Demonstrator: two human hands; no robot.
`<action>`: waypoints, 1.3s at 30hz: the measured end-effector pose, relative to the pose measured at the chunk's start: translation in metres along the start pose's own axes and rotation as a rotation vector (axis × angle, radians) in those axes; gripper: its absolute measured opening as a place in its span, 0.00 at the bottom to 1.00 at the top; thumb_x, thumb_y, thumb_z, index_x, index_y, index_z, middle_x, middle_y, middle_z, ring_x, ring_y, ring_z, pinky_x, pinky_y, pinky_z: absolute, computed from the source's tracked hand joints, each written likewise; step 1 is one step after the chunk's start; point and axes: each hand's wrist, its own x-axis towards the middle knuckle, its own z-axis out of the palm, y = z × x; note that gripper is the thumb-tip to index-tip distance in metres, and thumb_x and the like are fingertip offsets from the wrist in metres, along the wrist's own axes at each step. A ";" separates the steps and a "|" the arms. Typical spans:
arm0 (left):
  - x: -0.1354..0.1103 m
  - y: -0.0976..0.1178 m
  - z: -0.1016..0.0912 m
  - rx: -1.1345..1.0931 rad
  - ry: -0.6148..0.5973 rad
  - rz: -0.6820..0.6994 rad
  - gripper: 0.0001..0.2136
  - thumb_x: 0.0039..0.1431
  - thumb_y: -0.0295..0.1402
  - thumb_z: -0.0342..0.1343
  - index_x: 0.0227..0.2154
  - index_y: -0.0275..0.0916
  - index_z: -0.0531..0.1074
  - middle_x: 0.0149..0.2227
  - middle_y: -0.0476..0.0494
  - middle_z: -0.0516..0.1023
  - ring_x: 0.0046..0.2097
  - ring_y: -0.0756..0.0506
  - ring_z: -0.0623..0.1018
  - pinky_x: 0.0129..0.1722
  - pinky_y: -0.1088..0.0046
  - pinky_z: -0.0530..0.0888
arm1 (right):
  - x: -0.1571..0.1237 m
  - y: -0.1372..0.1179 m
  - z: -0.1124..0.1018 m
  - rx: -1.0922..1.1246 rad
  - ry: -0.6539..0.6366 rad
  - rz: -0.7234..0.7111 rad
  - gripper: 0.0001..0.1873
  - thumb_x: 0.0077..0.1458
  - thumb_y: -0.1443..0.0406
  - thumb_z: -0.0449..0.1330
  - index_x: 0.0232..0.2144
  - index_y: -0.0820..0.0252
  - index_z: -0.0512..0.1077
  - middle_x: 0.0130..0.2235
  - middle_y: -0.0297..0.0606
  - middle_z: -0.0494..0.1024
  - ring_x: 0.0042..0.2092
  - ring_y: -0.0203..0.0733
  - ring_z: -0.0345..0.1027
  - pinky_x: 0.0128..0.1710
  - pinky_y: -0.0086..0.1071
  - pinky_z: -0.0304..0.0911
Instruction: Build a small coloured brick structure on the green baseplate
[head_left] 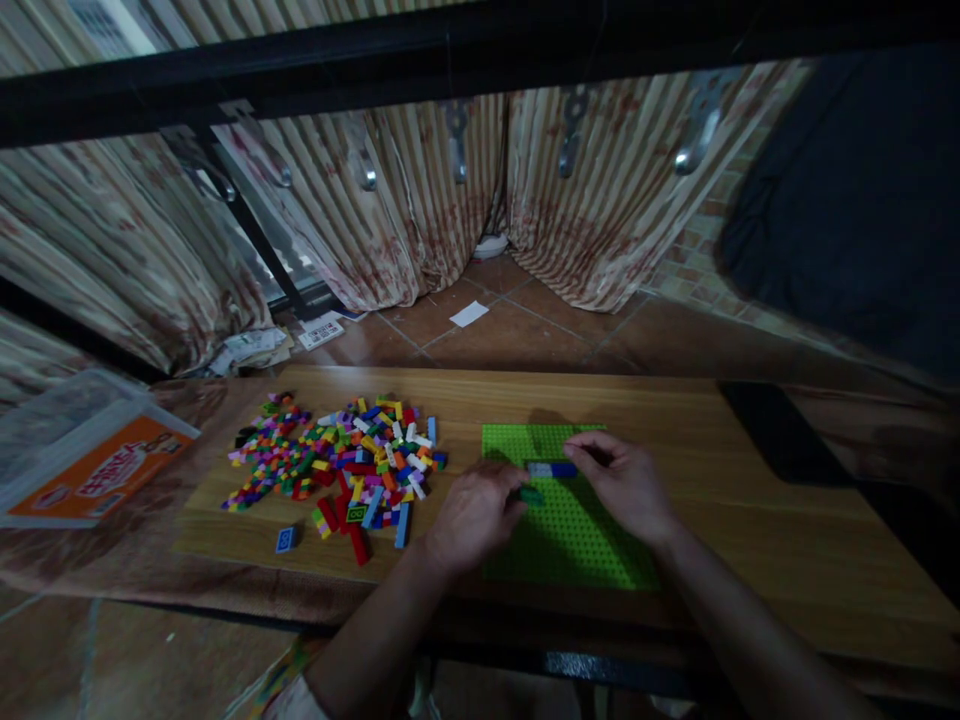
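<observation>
Because the blue-and-grey brick row (552, 469) lay toward the far edge of the green baseplate (559, 555), the left hand (474, 515) was there, its narrow grip apparently on a dark green brick (532, 495), though whether the right hand (626, 485) gripped anything, I couldn't tell.

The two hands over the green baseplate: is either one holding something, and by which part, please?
The left hand seems to pinch a dark green brick by its left end; whether the right hand holds anything cannot be told.
</observation>
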 end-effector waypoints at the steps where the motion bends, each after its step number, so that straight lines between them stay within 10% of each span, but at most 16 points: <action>1: -0.001 -0.001 -0.004 0.008 -0.010 0.013 0.10 0.56 0.29 0.55 0.41 0.42 0.74 0.41 0.47 0.78 0.46 0.45 0.75 0.48 0.69 0.71 | 0.000 0.000 0.000 -0.008 -0.002 0.003 0.13 0.53 0.54 0.59 0.31 0.57 0.77 0.34 0.36 0.80 0.36 0.42 0.72 0.38 0.35 0.65; 16: -0.030 -0.061 -0.066 -0.083 -0.105 -0.124 0.12 0.47 0.24 0.53 0.34 0.39 0.78 0.31 0.50 0.78 0.32 0.51 0.75 0.32 0.78 0.70 | -0.002 -0.005 0.000 -0.087 -0.009 0.067 0.15 0.51 0.51 0.59 0.32 0.54 0.77 0.36 0.36 0.81 0.38 0.45 0.74 0.41 0.37 0.66; 24: -0.032 -0.078 -0.090 0.058 0.291 -0.295 0.14 0.54 0.24 0.50 0.39 0.37 0.77 0.38 0.44 0.80 0.37 0.48 0.77 0.41 0.73 0.73 | 0.000 -0.001 -0.004 -0.133 0.042 0.093 0.17 0.46 0.49 0.60 0.30 0.53 0.78 0.35 0.35 0.82 0.39 0.49 0.76 0.41 0.39 0.68; 39: -0.020 -0.085 -0.074 0.356 0.360 -0.334 0.15 0.53 0.25 0.53 0.44 0.39 0.76 0.47 0.39 0.75 0.49 0.41 0.72 0.53 0.61 0.68 | 0.002 0.005 -0.005 -0.197 0.035 0.173 0.21 0.43 0.44 0.60 0.31 0.50 0.78 0.37 0.35 0.83 0.41 0.54 0.76 0.41 0.44 0.69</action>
